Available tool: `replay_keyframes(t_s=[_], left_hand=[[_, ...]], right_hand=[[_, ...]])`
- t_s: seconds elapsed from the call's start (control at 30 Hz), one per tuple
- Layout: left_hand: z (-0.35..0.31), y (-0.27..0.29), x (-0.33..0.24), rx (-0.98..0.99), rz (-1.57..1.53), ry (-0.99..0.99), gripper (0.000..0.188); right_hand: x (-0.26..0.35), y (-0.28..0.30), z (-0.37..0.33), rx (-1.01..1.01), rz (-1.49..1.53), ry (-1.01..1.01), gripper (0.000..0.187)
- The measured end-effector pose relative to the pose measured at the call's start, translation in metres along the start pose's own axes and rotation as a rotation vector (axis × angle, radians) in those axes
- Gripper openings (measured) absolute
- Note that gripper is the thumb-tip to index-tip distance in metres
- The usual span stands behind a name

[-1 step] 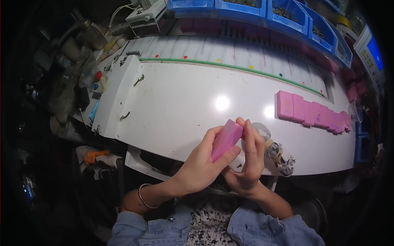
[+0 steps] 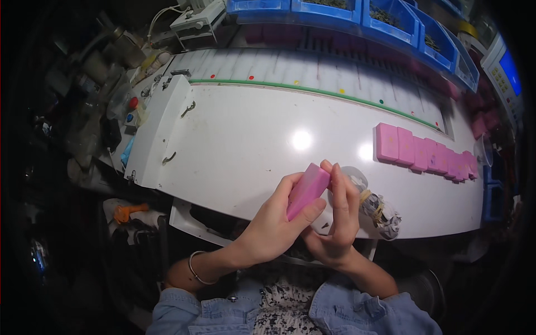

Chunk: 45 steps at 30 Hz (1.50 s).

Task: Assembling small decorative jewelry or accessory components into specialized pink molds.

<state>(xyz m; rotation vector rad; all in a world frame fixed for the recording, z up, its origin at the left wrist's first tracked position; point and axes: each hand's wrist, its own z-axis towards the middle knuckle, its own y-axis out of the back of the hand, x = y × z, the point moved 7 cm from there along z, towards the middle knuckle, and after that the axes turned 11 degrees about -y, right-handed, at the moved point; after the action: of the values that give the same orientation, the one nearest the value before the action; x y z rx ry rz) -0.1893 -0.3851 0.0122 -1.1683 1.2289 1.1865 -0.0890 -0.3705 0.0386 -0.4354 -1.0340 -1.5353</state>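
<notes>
A pink rectangular block (image 2: 306, 192) is tilted up in front of me, above the near edge of the white table. My left hand (image 2: 272, 219) is closed round its left side and lower end, with the thumb across the near face. At the block's upper right end, the fingertips of my right hand (image 2: 341, 215) press against it, fingers bent. The right thumb is low and partly hidden behind the left one. Whether anything small sits between the right fingers, I cannot tell. Just right of that hand lies a cloth bundle (image 2: 379, 215) tied with yellowish bands.
A row of several pink blocks (image 2: 413, 151) stands at the right of the white table (image 2: 245, 139). A green strip (image 2: 312, 89) crosses its back. Blue bins (image 2: 391, 25) hang above the far side, a white raised ledge (image 2: 159, 131) borders the left, and an open drawer (image 2: 195, 226) sits below.
</notes>
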Motion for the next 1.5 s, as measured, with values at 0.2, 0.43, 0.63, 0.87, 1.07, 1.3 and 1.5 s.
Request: replay_keyframes(t_s=[0.2, 0.43, 0.63, 0.87, 1.07, 1.3, 1.5], left_hand=[[-0.001, -0.002, 0.016, -0.073, -0.221, 0.053, 0.044], [-0.004, -0.013, 0.029, 0.003, -0.158, 0.047, 0.048], [-0.011, -0.001, 0.038, -0.054, -0.247, 0.089, 0.04], [-0.002, -0.015, 0.028, -0.146, -0.363, 0.105, 0.042], [0.001, -0.033, 0.025, -0.088, -0.463, 0.019, 0.05], [-0.005, -0.045, 0.027, -0.126, -0.562, -0.058, 0.052], [-0.01, -0.059, 0.022, -0.068, -0.591, 0.017, 0.053]], right_hand=[[0.001, -0.006, -0.003, 0.098, -0.107, 0.011, 0.077], [-0.003, -0.002, -0.017, 0.078, -0.079, -0.046, 0.074], [-0.005, -0.013, -0.015, 0.204, -0.042, -0.034, 0.074], [-0.007, 0.007, -0.012, 0.15, 0.055, -0.106, 0.076], [-0.005, 0.024, -0.016, 0.033, 0.07, -0.063, 0.061], [0.003, 0.042, -0.014, -0.019, 0.004, -0.036, 0.049], [0.006, 0.053, -0.012, 0.046, -0.055, -0.011, 0.051]])
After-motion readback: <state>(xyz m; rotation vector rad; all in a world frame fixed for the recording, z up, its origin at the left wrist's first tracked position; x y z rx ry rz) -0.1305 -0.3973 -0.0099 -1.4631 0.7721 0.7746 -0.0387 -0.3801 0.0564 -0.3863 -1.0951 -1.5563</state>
